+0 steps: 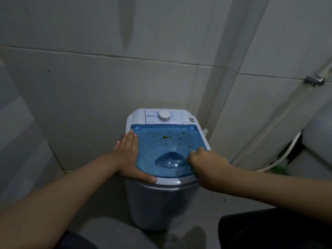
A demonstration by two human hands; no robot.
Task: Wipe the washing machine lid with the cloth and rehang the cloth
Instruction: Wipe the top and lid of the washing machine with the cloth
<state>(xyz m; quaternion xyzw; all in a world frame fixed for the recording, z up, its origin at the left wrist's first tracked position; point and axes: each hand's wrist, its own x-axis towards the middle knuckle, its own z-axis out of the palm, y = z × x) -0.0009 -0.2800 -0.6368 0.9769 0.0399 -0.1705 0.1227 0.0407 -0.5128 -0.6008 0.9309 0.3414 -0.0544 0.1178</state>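
Two hands on blue lid (167,150), left (128,157) flat, right (203,162) clenched at edge.

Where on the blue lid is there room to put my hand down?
Bare lid lies between the left hand and right hand, ahead of the round dip. Greenish spots crowd the back strip near the dial.
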